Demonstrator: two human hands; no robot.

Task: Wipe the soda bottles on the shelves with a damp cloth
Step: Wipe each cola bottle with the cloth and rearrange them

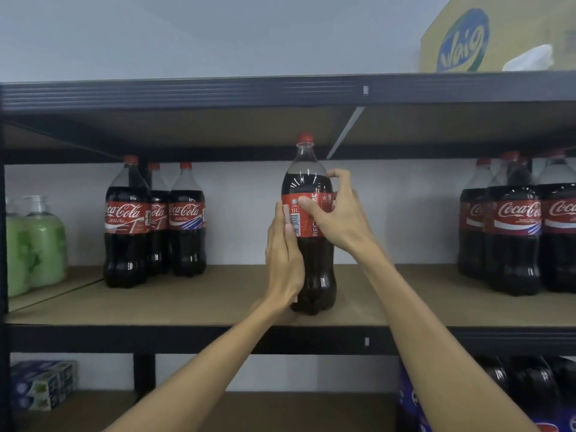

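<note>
1. A lone cola bottle [314, 269] stands upright near the front edge of the middle shelf [218, 300], centre of the scene. Its red cap is on and its barcode faces out.
2. The right grip [339, 219] holds the bottle at label height, thumb across the label front and fingers curled round its far right side. The left grip [285, 260] lies flat against the bottle's left flank, fingers straight, steadying it rather than clasping it.
3. No cloth shows in either grip or anywhere on the rack. The step in hand therefore looks like placing or turning a bottle, not rubbing it. Whether this bottle has been wiped cannot be told.
4. The next move probably calls for a damp cloth in one grip, with the other holding the tall bottle so it does not tip off the edge.
5. Behind is a pale wall [218, 32], fronted by a dark metal rack [218, 92] with brown board shelves.
6. A yellow carton [498, 35] sits on top at the right.
7. A cluster of cola bottles [514, 232] stands on the middle shelf at the right, and three more bottles [156, 226] stand at the left.
8. At the far left of that shelf are two green soap dispensers [43, 244].
9. On the shelf below are a wrapped pack of dark bottles [530, 388] at the right and small boxes [43, 385] at the left.
</note>
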